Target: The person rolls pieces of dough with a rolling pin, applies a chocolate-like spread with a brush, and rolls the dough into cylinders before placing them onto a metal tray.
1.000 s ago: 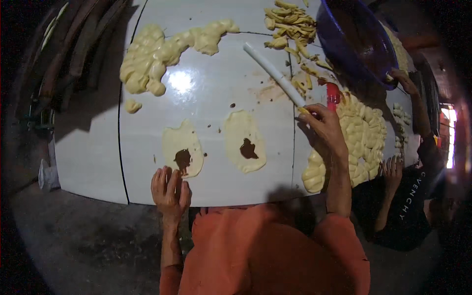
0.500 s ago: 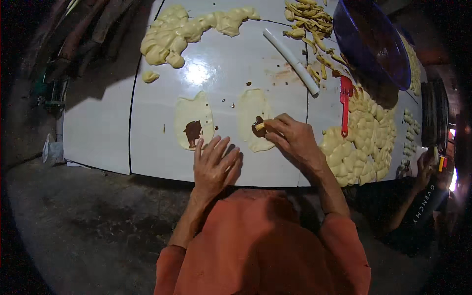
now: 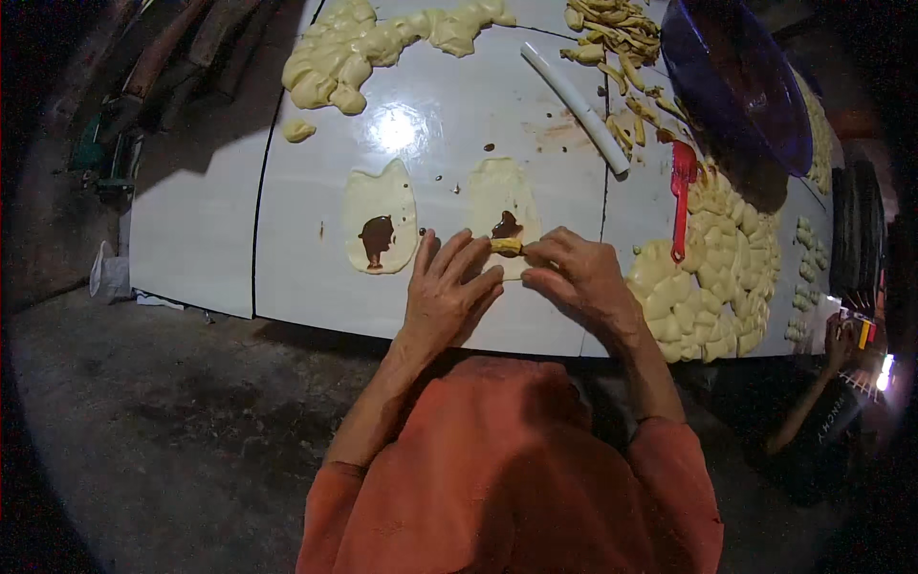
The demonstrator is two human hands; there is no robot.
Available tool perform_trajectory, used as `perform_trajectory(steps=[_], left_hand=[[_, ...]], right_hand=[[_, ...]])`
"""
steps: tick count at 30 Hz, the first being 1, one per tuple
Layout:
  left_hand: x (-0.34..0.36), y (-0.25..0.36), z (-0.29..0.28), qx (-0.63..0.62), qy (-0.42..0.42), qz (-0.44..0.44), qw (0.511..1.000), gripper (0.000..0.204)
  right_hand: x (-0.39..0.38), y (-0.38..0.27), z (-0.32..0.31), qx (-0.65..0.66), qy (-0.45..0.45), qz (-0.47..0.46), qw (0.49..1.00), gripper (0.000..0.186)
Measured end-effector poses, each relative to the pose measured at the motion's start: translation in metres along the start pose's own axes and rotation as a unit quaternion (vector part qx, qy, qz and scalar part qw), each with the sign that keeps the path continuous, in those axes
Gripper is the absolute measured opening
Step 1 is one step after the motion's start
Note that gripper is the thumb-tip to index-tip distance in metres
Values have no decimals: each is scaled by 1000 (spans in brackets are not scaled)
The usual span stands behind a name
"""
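Two flat ovals of dough lie before me, each with dark brown sauce on it: the left dough sheet point(image 3: 378, 196) and the right dough sheet point(image 3: 497, 182). A yellow strip point(image 3: 507, 247), apparently banana, rests crosswise on the right sheet, just below its sauce. My right hand point(image 3: 583, 282) pinches the strip's right end between thumb and fingers. Stretched and apart, the fingers of my left hand point(image 3: 445, 287) reach the strip's left end and the sheet's lower edge. My hands partly cover the lower part of that sheet.
A white rolling rod point(image 3: 574, 107) lies beyond, beside a pile of yellow strips point(image 3: 617, 29) and a purple basin point(image 3: 736, 86). A red spatula point(image 3: 681, 206) rests by many dough pieces point(image 3: 732, 268). More dough point(image 3: 330, 62) sits far left. Another person's arm point(image 3: 813, 397) shows at right.
My left hand has moved right, from the left dough sheet to the right one. The yellow strip now lies crosswise, lower on the sheet, with my right hand still on it.
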State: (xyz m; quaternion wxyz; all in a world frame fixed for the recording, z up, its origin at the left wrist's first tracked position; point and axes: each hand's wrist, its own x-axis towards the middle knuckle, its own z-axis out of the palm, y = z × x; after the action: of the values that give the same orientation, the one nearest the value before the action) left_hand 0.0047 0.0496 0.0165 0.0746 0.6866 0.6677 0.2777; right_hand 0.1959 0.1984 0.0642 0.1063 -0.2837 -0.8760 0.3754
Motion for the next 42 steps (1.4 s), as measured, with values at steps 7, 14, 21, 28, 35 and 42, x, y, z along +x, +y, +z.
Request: perform_trajectory(steps=[7,14,21,28,35,42], left_hand=[[14,-1,2,-14,-10,22,1000,20],[40,-24,-7,70,44,-107,991,12],[31,-29,-17,-5,-1,-57,998,30],[43,-28,-20,-27,-28,12,999,24],[58,-38,-14,-36,-4,-69,997,17],[53,-39,-23,-5,-18,1,1000,25]], right_hand=[[-5,12,16,-102,-8,-61,993,19],[23,11,15,18,77,24,997,20],[22,7,-1,-61,13,-7,998,27],[28,20,11,-136,20,-104,985,23],[39,14,13,-71,16,9,997,16],[31,18,18,-112,81,-80,987,33]])
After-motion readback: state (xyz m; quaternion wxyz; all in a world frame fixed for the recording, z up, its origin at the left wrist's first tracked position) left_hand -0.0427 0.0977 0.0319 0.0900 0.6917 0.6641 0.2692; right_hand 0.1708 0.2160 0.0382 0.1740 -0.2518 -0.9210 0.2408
